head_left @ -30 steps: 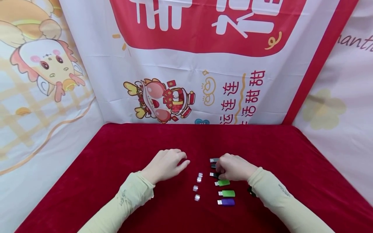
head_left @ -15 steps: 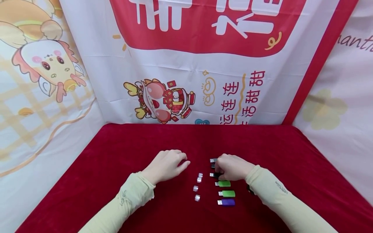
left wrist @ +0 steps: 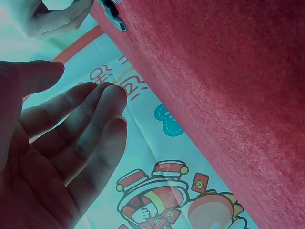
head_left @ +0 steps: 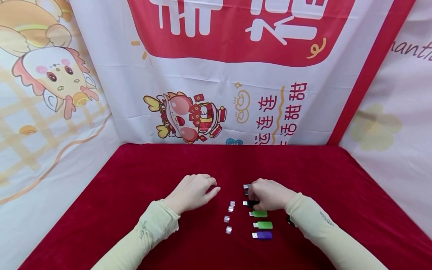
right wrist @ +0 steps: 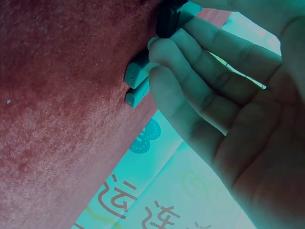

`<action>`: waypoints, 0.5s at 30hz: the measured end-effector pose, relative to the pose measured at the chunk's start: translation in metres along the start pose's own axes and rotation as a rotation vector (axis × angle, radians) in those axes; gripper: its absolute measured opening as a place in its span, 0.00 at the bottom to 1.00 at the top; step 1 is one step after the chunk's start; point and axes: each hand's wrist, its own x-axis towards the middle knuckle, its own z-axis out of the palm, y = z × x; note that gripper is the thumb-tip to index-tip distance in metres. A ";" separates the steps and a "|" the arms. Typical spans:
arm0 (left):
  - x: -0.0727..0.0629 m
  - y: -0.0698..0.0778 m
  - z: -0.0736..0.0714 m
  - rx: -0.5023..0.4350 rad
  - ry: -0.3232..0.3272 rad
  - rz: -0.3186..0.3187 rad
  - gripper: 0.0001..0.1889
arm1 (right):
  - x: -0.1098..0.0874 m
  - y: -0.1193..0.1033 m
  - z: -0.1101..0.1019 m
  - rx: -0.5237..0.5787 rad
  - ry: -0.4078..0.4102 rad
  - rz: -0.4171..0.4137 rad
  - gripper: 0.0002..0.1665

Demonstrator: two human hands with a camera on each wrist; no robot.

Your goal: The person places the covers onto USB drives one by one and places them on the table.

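Observation:
My right hand point(head_left: 270, 195) pinches a black USB stick point(head_left: 249, 203) between thumb and fingers, low over the red cloth. In the right wrist view the black USB stick point(right wrist: 167, 20) shows its dark end beside the fingertips. Two grey USB sticks point(right wrist: 138, 72) lie just beyond that hand, partly covered by it in the head view. Nearer are two green USB sticks point(head_left: 264, 225) and a purple USB stick point(head_left: 263, 235), metal plugs pointing left. My left hand point(head_left: 195, 192) hovers left of the row, fingers loosely bent, holding nothing; its palm point(left wrist: 43, 176) is bare in the left wrist view.
Several small clear plastic pieces point(head_left: 227, 219) lie in a loose column between the hands. The table has a red velvet cloth point(head_left: 168, 161). Printed hangings stand at the back point(head_left: 189, 75) and along both sides.
The right hand has shifted very slightly, and more of the black USB stick and of the nearest green one now shows. The left hand has stayed in place.

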 end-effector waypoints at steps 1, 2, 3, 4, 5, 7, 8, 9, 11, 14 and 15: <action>0.000 0.000 0.000 0.000 0.002 0.000 0.09 | -0.001 0.000 0.000 0.003 0.004 0.002 0.12; 0.000 0.000 0.000 0.000 0.003 0.000 0.09 | -0.001 0.000 -0.001 0.005 0.009 0.004 0.12; 0.000 0.000 0.000 0.001 0.005 0.000 0.09 | -0.001 0.000 -0.001 0.008 0.012 0.005 0.12; 0.000 0.000 0.000 0.001 0.006 0.000 0.09 | -0.002 0.000 -0.002 0.013 0.016 0.006 0.12; 0.000 0.000 0.000 0.002 0.008 0.001 0.09 | -0.002 -0.001 -0.002 0.018 0.018 0.009 0.12; 0.000 0.000 0.000 0.008 0.012 0.003 0.09 | -0.003 -0.001 -0.003 0.028 0.019 0.015 0.12; 0.000 0.000 0.000 0.012 0.014 0.004 0.09 | -0.003 -0.001 -0.004 0.033 0.020 0.018 0.12; 0.000 0.000 0.000 0.014 0.016 0.004 0.09 | -0.003 -0.002 -0.005 0.040 0.020 0.021 0.12; 0.000 0.000 0.000 0.021 0.021 0.004 0.09 | -0.004 -0.003 -0.006 0.054 0.022 0.025 0.12; -0.001 -0.001 0.000 0.020 0.025 0.005 0.09 | -0.005 -0.003 -0.009 0.081 0.032 0.019 0.12; -0.001 -0.001 0.000 0.020 0.027 0.006 0.09 | -0.006 -0.002 -0.009 0.092 0.036 0.017 0.11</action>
